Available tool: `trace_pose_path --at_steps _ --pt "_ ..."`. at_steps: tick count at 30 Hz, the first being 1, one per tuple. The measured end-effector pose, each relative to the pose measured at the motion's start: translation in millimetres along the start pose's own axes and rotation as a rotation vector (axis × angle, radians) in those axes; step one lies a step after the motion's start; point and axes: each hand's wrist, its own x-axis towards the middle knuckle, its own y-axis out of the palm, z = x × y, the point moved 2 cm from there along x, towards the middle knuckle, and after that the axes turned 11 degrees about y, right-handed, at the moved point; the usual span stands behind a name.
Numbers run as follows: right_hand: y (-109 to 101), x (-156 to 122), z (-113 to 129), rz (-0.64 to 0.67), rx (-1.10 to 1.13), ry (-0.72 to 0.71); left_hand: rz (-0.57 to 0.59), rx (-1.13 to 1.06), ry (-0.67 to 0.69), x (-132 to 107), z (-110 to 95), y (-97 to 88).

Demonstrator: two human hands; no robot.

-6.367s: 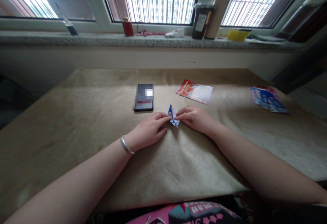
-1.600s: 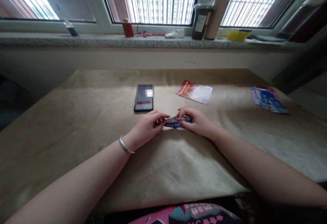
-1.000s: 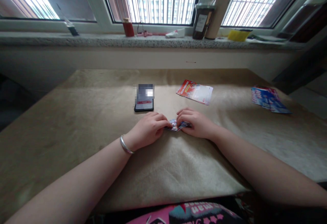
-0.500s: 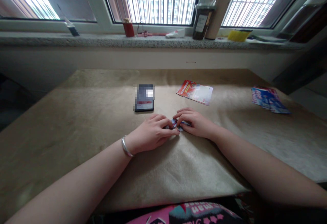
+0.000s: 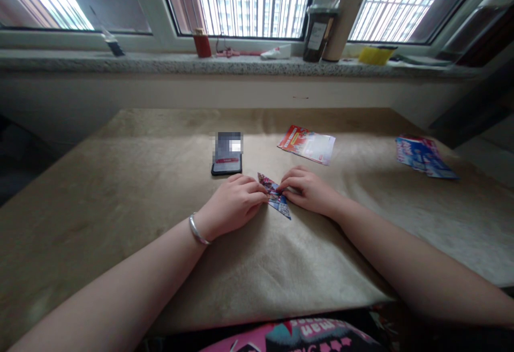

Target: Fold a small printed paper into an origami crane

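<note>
- The folded paper [image 5: 275,199] lies on the table [image 5: 257,266] between both hands, below the phone [image 5: 227,154] and the red-and-white leaflet [image 5: 308,145].
- The left hand [image 5: 237,203] touches its left edge, the right hand [image 5: 308,190] its upper right edge.
- Whether either hand pinches or merely presses, I cannot tell.

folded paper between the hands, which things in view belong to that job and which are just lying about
In the job: folded paper; left hand and right hand, both touching it.

Apparently just lying about: phone; red-and-white leaflet; blue leaflets (possibly spare sheets); red container and yellow object on the windowsill.
</note>
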Motion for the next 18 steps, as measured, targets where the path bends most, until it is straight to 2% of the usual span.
trace_pose_path --at_steps 6,18 --pt "-1.0 -0.1 0.5 -0.005 0.012 -0.009 -0.029 0.013 -0.098 1.4 2.5 -1.4" --pt "3.1 0.4 1.6 -0.041 0.031 0.093 -0.036 0.014 -0.143 2.0 3.4 3.2"
